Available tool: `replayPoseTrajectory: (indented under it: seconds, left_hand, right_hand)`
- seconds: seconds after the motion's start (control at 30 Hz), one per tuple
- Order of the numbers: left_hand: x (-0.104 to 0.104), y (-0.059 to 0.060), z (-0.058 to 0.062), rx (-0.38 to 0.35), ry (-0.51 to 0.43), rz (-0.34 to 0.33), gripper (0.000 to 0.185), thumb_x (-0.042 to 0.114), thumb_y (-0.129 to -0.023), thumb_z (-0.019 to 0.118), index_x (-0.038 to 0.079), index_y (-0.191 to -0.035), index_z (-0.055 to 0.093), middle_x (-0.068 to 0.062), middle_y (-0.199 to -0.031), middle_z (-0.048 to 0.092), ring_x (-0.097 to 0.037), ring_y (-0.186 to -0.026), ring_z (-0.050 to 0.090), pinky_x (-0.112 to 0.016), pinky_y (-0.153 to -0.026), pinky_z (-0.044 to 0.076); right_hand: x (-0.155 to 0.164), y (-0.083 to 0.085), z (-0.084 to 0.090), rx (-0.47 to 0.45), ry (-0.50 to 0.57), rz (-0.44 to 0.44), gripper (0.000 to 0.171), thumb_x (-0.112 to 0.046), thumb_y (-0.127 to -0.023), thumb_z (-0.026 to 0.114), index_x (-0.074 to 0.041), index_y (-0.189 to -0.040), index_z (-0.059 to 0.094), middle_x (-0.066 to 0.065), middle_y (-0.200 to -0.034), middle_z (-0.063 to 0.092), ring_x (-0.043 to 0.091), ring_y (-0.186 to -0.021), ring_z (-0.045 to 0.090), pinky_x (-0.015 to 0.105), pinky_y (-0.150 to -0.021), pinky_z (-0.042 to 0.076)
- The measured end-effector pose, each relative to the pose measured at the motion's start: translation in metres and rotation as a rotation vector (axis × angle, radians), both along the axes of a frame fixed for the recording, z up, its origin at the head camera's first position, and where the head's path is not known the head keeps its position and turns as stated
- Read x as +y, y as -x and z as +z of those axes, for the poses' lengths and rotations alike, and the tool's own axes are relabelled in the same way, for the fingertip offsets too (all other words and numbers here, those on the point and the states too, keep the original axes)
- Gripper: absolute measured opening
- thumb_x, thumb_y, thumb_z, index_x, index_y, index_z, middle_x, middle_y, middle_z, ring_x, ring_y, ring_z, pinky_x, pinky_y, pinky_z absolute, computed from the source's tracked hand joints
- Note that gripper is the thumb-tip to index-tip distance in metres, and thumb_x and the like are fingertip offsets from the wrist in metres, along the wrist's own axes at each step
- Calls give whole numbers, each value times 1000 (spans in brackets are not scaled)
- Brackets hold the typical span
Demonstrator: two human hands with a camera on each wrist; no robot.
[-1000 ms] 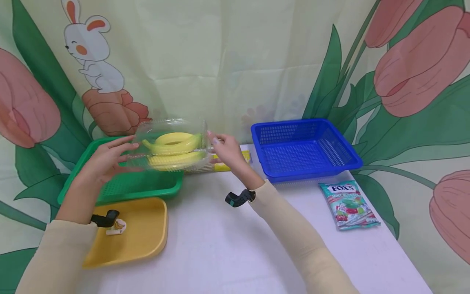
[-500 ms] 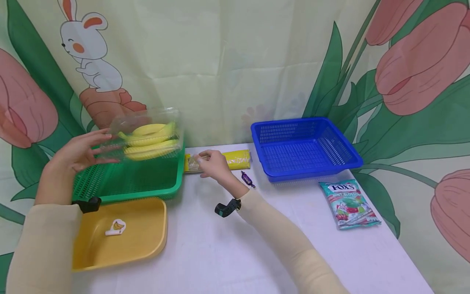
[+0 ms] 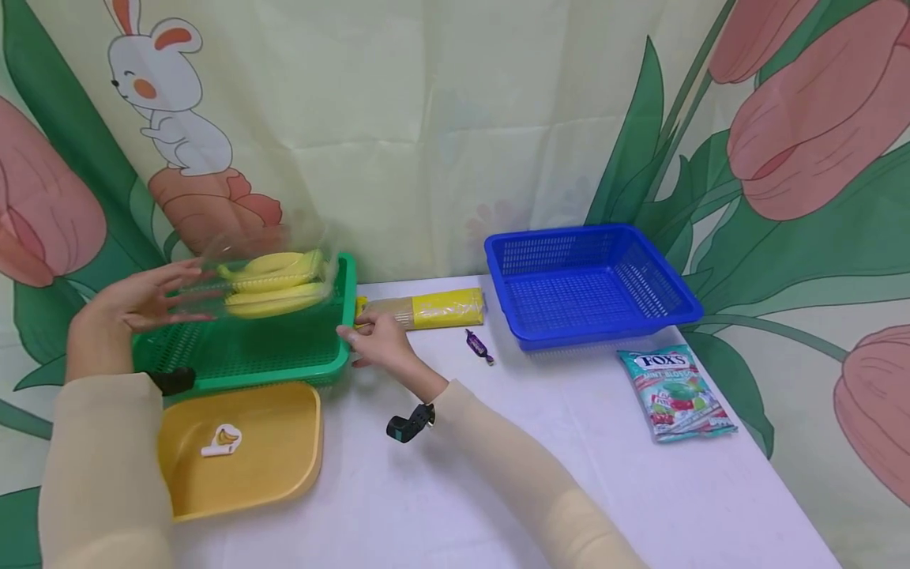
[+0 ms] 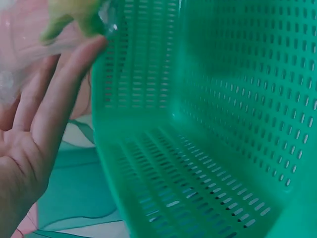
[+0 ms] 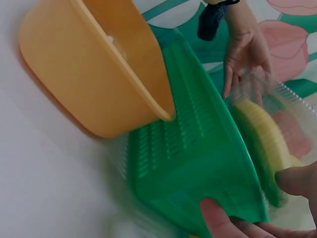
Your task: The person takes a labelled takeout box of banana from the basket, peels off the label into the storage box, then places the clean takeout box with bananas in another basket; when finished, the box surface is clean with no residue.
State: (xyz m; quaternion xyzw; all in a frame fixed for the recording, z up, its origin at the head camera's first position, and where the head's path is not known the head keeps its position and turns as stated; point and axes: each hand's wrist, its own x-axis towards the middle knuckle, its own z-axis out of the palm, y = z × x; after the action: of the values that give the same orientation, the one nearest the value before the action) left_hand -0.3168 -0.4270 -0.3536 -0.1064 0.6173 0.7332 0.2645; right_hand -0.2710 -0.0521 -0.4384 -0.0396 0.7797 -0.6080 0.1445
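Your left hand [image 3: 135, 304], fingers straight, props the clear plastic clamshell of yellow bananas [image 3: 273, 283] from its nine o'clock side over the green perforated plastic basket [image 3: 249, 348]. Your right hand [image 3: 377, 341] loosely grips that basket's three o'clock rim. With only flat fingers supporting it, the clamshell could tip and slide onto the bench [image 3: 441, 490].

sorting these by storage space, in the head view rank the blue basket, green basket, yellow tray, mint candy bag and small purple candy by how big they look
1. blue basket and green basket: look alike, and the green one is partly hidden, so unranked
2. yellow tray
3. mint candy bag
4. small purple candy
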Motion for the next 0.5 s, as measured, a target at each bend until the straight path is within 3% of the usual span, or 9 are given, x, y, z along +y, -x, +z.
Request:
replayPoseTrajectory:
  seconds: [0.2,0.33,0.5]
  left_hand:
    - [-14,1,-11,-28,30,-29,46,29,-114,45,48,-152,28,22,-111,72,-7,-102,74,-42,-93,66]
    - [-20,0,-19,-86,-18,-31,26,27,-114,45,42,-131,57,19,-111,72,-10,-103,74,-44,-97,64]
    - [-22,-2,-31,-140,-74,-16,32,24,-114,45,39,-111,73,15,-111,75,-14,-103,75,-47,-99,63]
  right_hand:
    - [-5,-2,-2,-35,37,-5,46,-16,-101,73,4,-141,60,21,-122,78,31,-87,82,41,-76,68]
    - [-6,0,-2,-16,12,2,44,-14,-101,73,4,-139,62,21,-120,79,30,-87,82,33,-72,67]
    - [-7,1,-1,-19,10,10,43,-13,-101,73,5,-138,61,21,-120,78,30,-88,82,34,-75,67]
